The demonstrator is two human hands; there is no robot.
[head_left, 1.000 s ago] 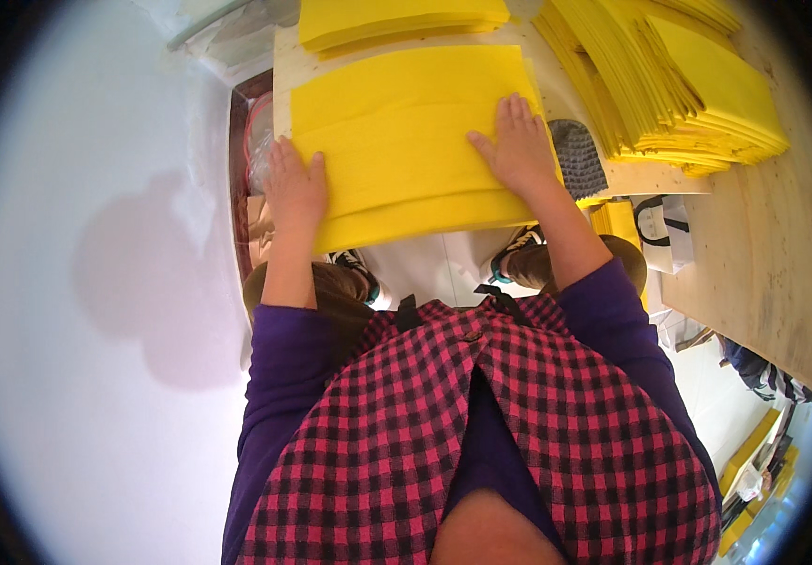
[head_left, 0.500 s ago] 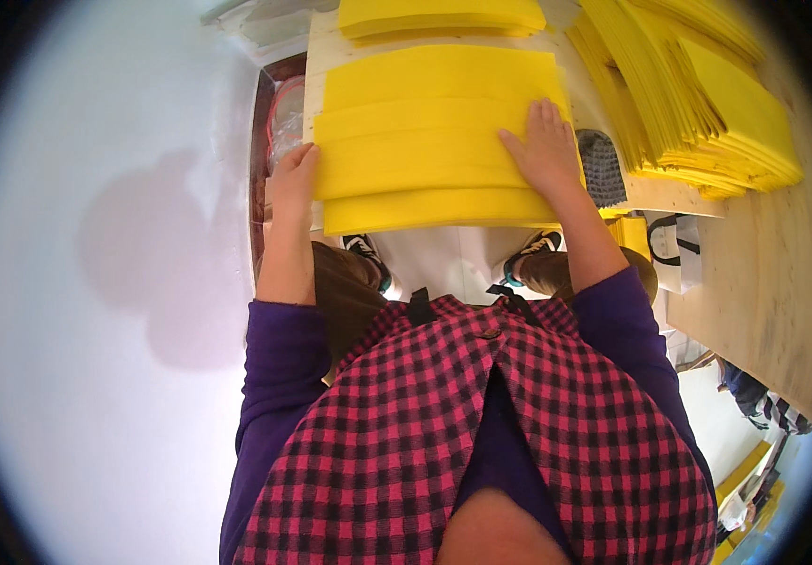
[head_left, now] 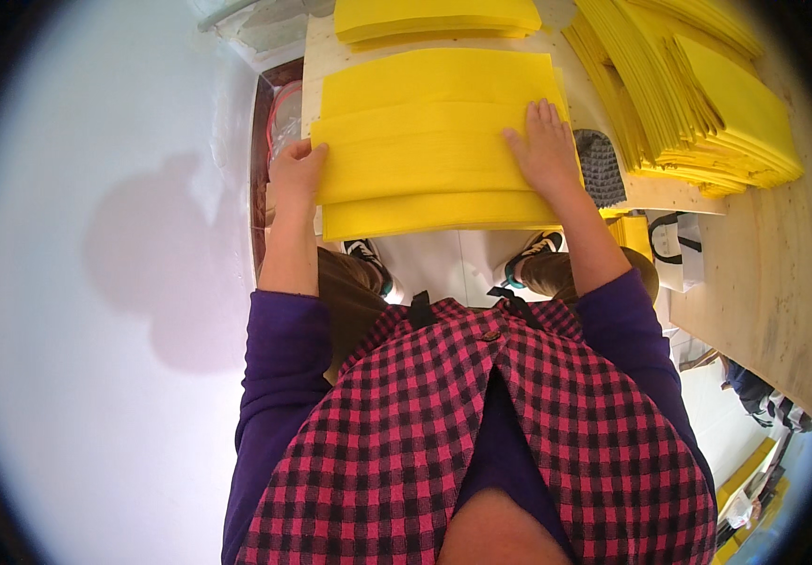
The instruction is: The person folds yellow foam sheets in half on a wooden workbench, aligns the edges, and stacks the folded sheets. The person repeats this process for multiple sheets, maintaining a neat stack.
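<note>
A stack of flat yellow sheets, apparently fabric, lies in front of me, its near part reaching past the table's front edge. Folds or overlapping layers run across it from side to side. At its left edge my left hand is closed, thumb on top and the other fingers mostly hidden. My right hand rests flat on the stack's right side, fingers stretched out and pointing away from me.
Another yellow stack sits farther back on the wooden table. A tall pile of folded yellow pieces stands at the right. Beside my right hand lies a grey textured cloth. A white wall is close on the left.
My left hand has shifted slightly right, its thumb now farther over the sheet's edge. My right hand stays flat in nearly the same place.
</note>
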